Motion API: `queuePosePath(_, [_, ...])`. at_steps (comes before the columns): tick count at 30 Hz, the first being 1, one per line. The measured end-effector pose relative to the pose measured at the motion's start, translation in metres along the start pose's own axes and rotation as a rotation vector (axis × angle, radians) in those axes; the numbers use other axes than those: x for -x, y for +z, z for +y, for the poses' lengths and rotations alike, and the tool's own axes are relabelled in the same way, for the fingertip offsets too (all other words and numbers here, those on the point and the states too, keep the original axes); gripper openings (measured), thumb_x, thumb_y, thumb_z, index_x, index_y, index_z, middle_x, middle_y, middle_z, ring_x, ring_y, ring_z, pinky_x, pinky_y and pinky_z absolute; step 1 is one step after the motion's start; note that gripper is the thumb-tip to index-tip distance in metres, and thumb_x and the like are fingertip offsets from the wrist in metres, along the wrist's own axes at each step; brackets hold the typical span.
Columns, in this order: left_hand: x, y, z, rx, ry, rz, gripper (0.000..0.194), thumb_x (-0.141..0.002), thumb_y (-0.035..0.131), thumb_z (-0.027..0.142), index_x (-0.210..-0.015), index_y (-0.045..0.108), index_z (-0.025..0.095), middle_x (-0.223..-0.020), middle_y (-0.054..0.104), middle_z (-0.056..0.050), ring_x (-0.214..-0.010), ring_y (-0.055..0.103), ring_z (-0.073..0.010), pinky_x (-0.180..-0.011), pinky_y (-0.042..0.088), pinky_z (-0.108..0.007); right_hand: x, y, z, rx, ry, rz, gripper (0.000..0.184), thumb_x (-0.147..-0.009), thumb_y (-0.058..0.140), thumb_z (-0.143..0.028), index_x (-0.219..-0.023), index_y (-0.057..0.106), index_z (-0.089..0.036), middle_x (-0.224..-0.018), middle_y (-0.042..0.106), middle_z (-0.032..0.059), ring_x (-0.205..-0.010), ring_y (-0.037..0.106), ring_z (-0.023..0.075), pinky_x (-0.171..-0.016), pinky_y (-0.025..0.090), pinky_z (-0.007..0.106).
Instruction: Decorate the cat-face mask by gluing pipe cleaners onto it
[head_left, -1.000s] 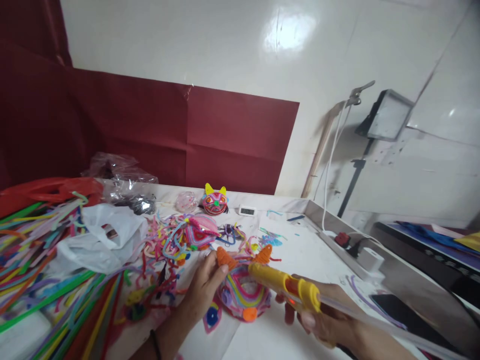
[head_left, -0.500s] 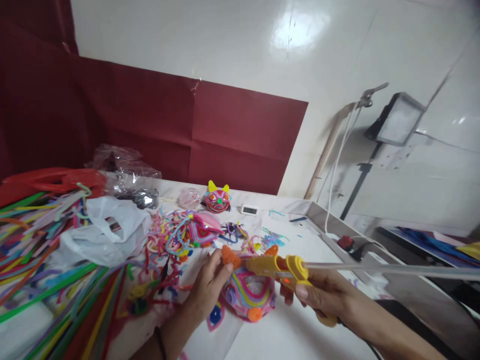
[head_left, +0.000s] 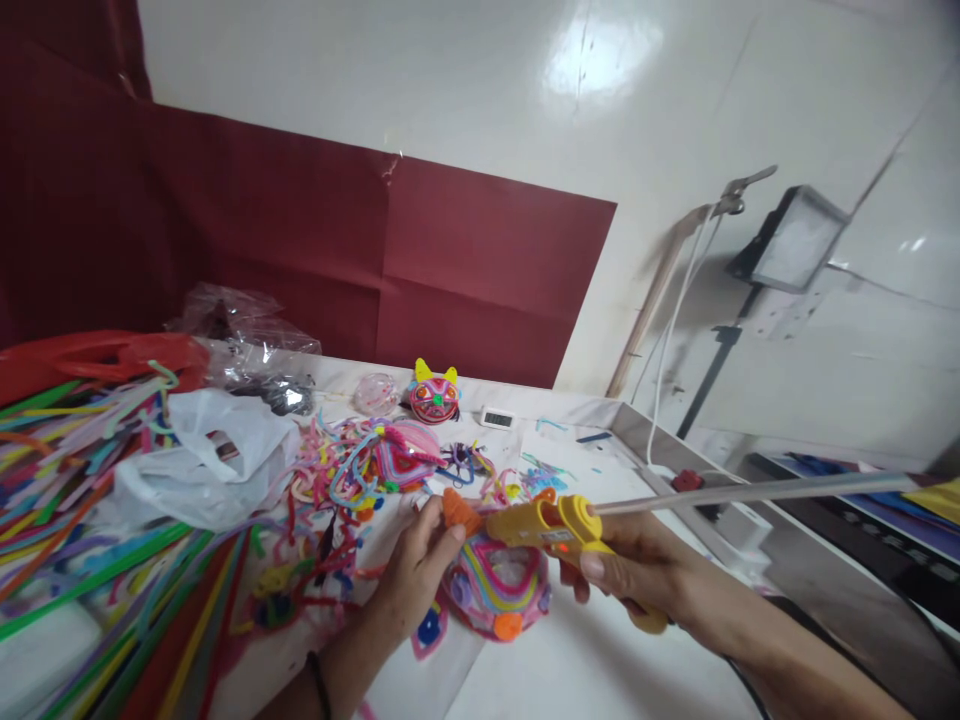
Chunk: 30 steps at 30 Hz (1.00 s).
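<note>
My left hand pinches an orange ear-shaped piece between thumb and fingers. In my right hand is a yellow glue gun, its nozzle pointing left at the base of the orange piece; whether they touch I cannot tell. A long clear glue stick sticks out of its back. Below the gun lies a round, striped pipe-cleaner animal face in pink, yellow and blue, its upper part partly hidden by the gun. A pink-edged piece with a blue disc lies beside it.
Loose pipe cleaners and a white plastic bag fill the left side. At the back stand a finished face with yellow ears and a small digital display. A power strip sits at the right, near a floodlight.
The glue gun has tilted and shifted slightly left, its glue stick now slanting up to the right. My left hand keeps its hold on the orange piece almost unmoved.
</note>
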<state>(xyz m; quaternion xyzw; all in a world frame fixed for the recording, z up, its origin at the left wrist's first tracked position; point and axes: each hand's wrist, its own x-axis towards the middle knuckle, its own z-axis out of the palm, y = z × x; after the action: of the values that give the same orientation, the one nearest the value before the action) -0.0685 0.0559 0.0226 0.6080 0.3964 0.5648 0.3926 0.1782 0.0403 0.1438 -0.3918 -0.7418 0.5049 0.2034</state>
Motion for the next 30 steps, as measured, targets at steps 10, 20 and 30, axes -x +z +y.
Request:
queuePosePath(10, [0.000,-0.001,-0.003,0.012,0.013,0.048,0.022,-0.088,0.059,0.044,-0.087,0.061,0.022,-0.078,0.063,-0.001,-0.082,0.060,-0.0207,-0.087,0.050,-0.032,-0.003,-0.001,-0.008,0.028,0.044,0.006,0.058,-0.076,0.066,-0.072,-0.084,0.062,-0.014,-0.070,0.053,-0.0011,-0.048,0.033,0.0055,-0.041,0.021,0.020])
queuePosePath(20, [0.000,-0.001,-0.003,0.024,0.005,0.038,0.022,-0.088,0.058,0.043,-0.090,0.061,0.022,-0.078,0.062,0.000,-0.079,0.061,-0.0195,-0.085,0.051,-0.031,-0.001,-0.003,-0.012,0.070,0.042,0.049,0.062,-0.072,0.066,-0.076,-0.079,0.062,-0.014,-0.066,0.052,-0.0014,-0.050,0.034,0.0069,-0.043,0.022,0.021])
queuePosePath(30, [-0.001,-0.001,0.000,0.019,-0.014,0.041,0.024,-0.086,0.060,0.047,-0.086,0.061,0.023,-0.076,0.063,0.000,-0.079,0.060,-0.0201,-0.082,0.051,-0.030,0.002,-0.008,-0.009,0.068,0.032,0.059,0.059,-0.074,0.065,-0.073,-0.083,0.063,-0.015,-0.068,0.053,-0.0010,-0.053,0.037,0.0082,-0.044,0.024,0.021])
